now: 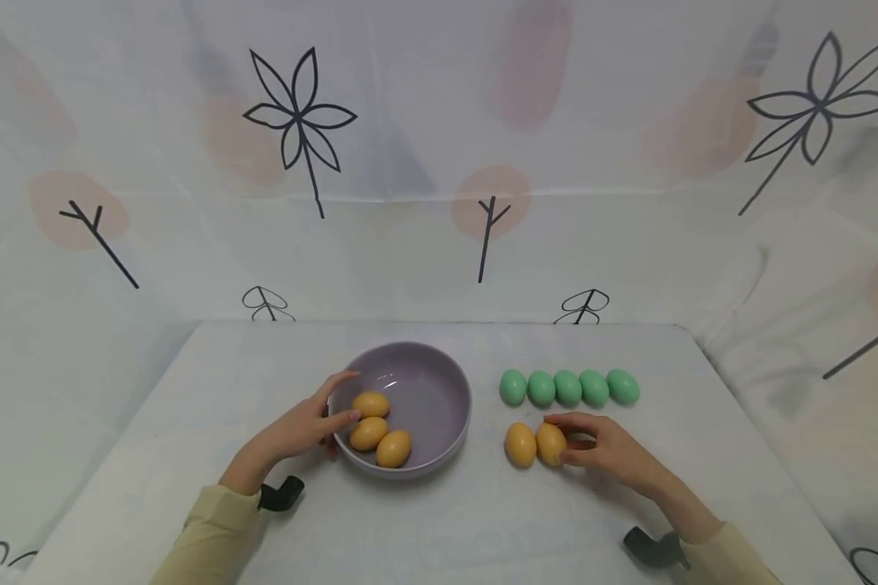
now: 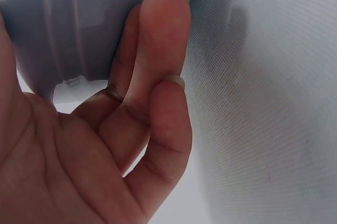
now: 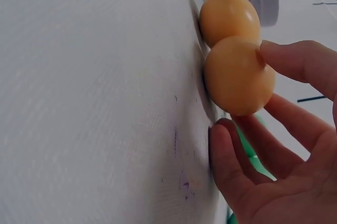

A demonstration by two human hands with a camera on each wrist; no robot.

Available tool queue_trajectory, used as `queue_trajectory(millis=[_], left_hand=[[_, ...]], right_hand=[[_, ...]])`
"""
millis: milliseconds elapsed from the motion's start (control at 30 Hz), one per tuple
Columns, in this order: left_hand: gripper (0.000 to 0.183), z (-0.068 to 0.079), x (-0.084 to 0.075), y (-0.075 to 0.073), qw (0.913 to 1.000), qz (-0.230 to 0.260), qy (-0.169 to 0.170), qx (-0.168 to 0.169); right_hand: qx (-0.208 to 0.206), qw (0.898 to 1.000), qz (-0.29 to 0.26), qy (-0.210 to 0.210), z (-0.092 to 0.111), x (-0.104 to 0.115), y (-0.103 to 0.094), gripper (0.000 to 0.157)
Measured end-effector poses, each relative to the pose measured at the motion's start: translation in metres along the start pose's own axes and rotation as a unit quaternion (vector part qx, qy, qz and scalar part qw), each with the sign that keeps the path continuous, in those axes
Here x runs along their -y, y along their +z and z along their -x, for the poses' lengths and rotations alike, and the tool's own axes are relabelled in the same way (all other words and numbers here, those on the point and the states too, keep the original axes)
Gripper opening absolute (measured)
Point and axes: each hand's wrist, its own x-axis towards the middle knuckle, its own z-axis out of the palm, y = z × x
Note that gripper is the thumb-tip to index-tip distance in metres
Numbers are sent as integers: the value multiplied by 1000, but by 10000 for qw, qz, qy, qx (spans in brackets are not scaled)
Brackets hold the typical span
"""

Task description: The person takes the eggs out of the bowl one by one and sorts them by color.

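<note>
My left hand (image 1: 300,424) grips the left side of a purple-grey bowl (image 1: 449,398), thumb over its rim. From the left wrist view, curled fingers (image 2: 164,29) lie along the bowl's outer wall (image 2: 95,19). Three orange-yellow eggs (image 1: 393,448) rest inside, toward the left. To the bowl's right, two more such eggs stand side by side on the table. My right hand (image 1: 607,448) pinches the right-hand egg (image 3: 239,77) between thumb and fingers. Its neighbour, the left-hand egg (image 3: 230,18), sits against it, nearer the bowl.
Behind the two eggs runs a row of several green eggs (image 1: 567,388). A white cloth covers the table (image 1: 424,536). Patterned white curtains (image 1: 424,260) rise at the back and sides. Dark wrist-camera mounts (image 1: 281,494) stick out below both wrists.
</note>
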Motion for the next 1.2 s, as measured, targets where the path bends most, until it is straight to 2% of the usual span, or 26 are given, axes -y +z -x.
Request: queue_trajectory(millis=[267, 433, 533, 667, 867, 1200], left_hand=[[71, 0, 1, 0, 10000, 41, -22, -9], [71, -2, 5, 2, 10000, 11, -42, 6], [70, -2, 6, 2, 10000, -12, -28, -6], [70, -2, 5, 1, 10000, -9, -7, -29], [71, -1, 3, 1, 10000, 15, -7, -4], [70, 1, -2, 0, 10000, 18, 35, 19]], right_hand=[[-420, 9988, 45, -254, 0, 5, -5, 49], [-770, 9957, 263, -440, -5, 21, -12, 43], [-789, 9946, 312, -602, -14, 34, -15, 39], [-637, 9952, 423, -615, -31, 53, -17, 36], [-40, 9961, 562, -672, -62, 79, -13, 36], [731, 9926, 564, -784, -120, 120, 12, 38]])
